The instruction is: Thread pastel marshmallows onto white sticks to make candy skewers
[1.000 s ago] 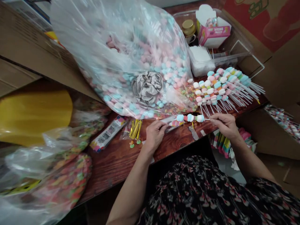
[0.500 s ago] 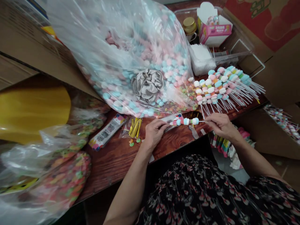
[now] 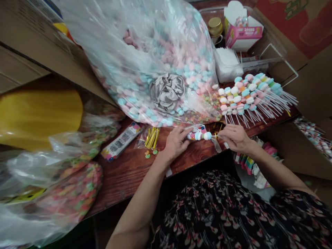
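The right hand (image 3: 234, 138) pinches the bare white stick of a candy skewer (image 3: 203, 136) between thumb and fingers, just in from the near edge of the wooden worktop (image 3: 124, 183). The skewer lies roughly level above a printed packet (image 3: 199, 128), its pale blue and white marshmallows towards the right hand. The left hand (image 3: 177, 141) is at its other end, fingers bent over it; whether they close on the sweets or on the packet cannot be told. Gold ties (image 3: 151, 137) lie left of that hand, with a few loose gummies (image 3: 147, 154) nearer the near edge and a second printed packet (image 3: 121, 141) farther left. Behind the hands, a large clear bag (image 3: 160, 58) of pastel marshmallows spreads towards the far edge, a crumpled grey cloth (image 3: 168, 91) on it. Towards the right end, finished skewers (image 3: 243, 95) lie heaped, sticks pointing at the near edge, and behind them a clear bin (image 3: 275, 60) holds a pink box (image 3: 243, 33).
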The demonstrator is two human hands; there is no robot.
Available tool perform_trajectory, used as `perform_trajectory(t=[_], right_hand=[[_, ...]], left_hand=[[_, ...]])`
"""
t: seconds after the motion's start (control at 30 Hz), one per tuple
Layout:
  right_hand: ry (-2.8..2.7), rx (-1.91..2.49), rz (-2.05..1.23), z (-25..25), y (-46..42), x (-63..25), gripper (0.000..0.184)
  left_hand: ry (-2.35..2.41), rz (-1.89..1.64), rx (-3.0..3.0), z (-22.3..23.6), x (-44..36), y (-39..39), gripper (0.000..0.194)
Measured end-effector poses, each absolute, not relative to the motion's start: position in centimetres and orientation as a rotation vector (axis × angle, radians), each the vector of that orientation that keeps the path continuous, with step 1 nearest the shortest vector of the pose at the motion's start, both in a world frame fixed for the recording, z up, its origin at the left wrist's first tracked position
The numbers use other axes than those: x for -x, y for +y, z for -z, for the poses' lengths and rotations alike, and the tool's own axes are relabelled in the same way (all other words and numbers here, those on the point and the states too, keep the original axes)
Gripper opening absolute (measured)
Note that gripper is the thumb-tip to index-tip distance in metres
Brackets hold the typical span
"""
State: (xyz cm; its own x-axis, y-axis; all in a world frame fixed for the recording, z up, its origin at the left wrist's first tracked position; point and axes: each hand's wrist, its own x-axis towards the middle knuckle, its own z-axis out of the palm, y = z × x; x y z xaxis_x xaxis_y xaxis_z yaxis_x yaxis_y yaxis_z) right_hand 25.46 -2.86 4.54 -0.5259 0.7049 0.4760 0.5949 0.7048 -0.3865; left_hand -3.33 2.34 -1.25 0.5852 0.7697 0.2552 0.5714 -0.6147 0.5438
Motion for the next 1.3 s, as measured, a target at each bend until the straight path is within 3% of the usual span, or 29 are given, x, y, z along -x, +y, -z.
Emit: perform_trajectory(t=[0.27,0.47,0.57,0.93,1.07,1.3], right_hand=[[-2.384,0.972,0.061,-6.2,-3.4,-25.7,0.017],[-2.559,0.863,0.051,-7.6,-3.3,-25.6,0.021],[-2.647,0.874,0.048,-8.4,-3.4,-25.8,0.019],[-2.647,0.969,0.027,-9.7,-5.2,-25.2,0.018],[-2.637,0.98,0.037,-9.5,-4.9,-25.2,0.018],[-2.635,0.912,0.041,-9.1,-4.2,-24.8,0.017]], left_hand=[[0.944,-0.424,-2.492,-2.5,2.0,1.5,0.022],[1.067,-0.377,-2.391,-2.8,1.4,0.2,0.048],[1.112,-0.433,-2.415,-2.7,1.6,0.1,0.052],[1.273,-0.648,-2.407,-2.8,1.8,-0.4,0.035],[1.175,-0.516,-2.417,-2.4,1.3,-1.0,0.038],[1.089,-0.265,-2.101,-2.7,0.8,-2.2,0.021]])
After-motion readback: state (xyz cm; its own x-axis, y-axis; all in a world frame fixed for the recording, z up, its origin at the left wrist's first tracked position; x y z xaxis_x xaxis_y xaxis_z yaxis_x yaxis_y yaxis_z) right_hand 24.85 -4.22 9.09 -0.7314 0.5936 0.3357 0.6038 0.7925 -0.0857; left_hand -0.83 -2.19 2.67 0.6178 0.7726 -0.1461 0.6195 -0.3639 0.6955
